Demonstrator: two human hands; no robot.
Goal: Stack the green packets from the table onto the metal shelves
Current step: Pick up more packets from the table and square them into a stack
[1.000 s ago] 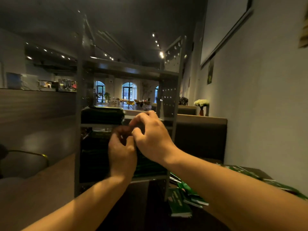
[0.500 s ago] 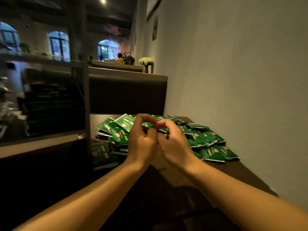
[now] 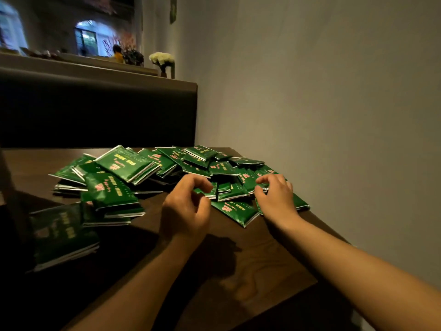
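While both hands hover at the near edge of the pile of green packets [image 3: 152,168], the job looks like gathering a fresh handful for the shelves, which sit out of view. Best play, I'd say: square up a few flat, overlapping packets rather than snatching one loose corner, since these glossy wrappers probably slide. Left hand [image 3: 185,209], at about 6 o'clock from the pile's middle, has fingers curled with thumb and forefinger closing near a small packet [image 3: 210,190]; whether it truly pinches it, I cannot tell. Right hand [image 3: 275,195], out at 4 o'clock, is half-curled, fingertips resting down on the packets there, no firm grip showing. The heap spreads across the dark wooden table [image 3: 250,259] beside the wall [image 3: 334,103].
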